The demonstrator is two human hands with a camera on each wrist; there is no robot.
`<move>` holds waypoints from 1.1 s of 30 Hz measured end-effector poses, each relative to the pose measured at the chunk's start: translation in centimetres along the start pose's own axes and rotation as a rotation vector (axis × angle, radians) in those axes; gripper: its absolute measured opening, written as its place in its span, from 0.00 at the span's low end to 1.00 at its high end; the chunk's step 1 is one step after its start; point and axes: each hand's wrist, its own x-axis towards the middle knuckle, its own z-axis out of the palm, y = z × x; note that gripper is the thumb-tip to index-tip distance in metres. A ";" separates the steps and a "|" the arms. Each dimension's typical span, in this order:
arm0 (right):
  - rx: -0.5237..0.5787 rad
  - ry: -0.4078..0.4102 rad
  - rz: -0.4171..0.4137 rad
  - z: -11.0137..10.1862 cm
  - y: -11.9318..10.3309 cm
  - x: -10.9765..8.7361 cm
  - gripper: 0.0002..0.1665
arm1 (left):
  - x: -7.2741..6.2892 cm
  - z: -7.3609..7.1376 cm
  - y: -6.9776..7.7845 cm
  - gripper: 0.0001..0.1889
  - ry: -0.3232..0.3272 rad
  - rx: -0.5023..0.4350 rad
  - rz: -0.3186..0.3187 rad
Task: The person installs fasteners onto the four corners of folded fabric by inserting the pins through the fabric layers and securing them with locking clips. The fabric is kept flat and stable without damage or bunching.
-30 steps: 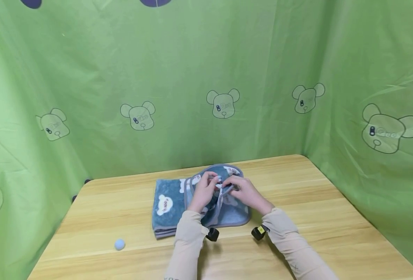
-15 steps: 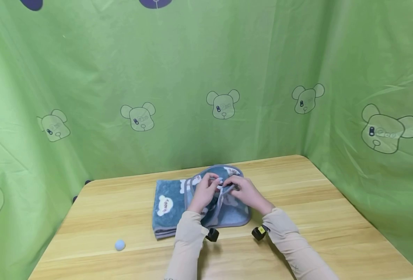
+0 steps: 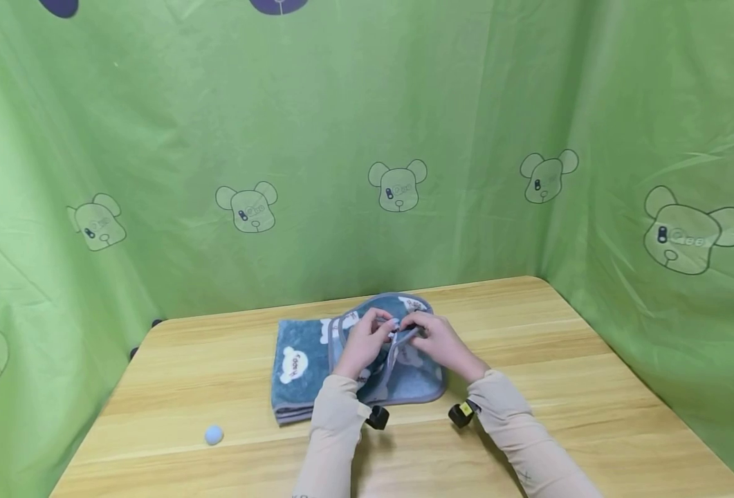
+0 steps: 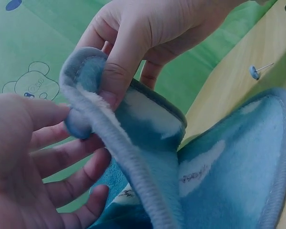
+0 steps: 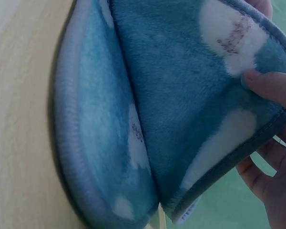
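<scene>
A teal fleece blanket (image 3: 302,394) with grey edging and white bear prints lies folded, its near layers lifted. My left hand (image 3: 364,342) pinches a small round light-blue piece (image 4: 78,124) against the grey edging; its underside is hidden. My right hand (image 3: 439,340) pinches the lifted corner, thumb (image 5: 262,83) on the fleece and the other fingers behind. In the left wrist view, a blue-headed pin (image 4: 254,72) lies on the table beyond the blanket, its needle bare. A round light-blue disc (image 3: 214,434) rests left of the blanket.
The wooden table (image 3: 566,387) reaches to a green curtain (image 3: 317,263) with bear drawings, which hangs along its back and sides. Small dark cameras (image 3: 377,418) are strapped at both wrists.
Both hands stay at the lifted blanket edge. The left thumb and fingertips have shifted slightly toward the right hand, covering more of the light piece between them.
</scene>
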 end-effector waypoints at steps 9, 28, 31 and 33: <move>0.004 -0.007 0.002 0.1 0.0 0.0 0.13 | -0.1 -0.3 -0.2 0.15 -0.049 0.038 -0.040; 0.063 -0.094 0.122 -1.0 0.0 0.1 0.10 | -0.3 -0.6 0.5 0.15 -0.153 0.220 0.008; 0.041 -0.078 0.098 -1.0 -0.1 0.2 0.13 | -0.3 -0.8 0.5 0.13 -0.080 0.274 0.024; 0.032 -0.071 0.086 -1.1 -0.3 0.3 0.18 | -0.2 -1.1 0.4 0.13 -0.026 0.287 0.015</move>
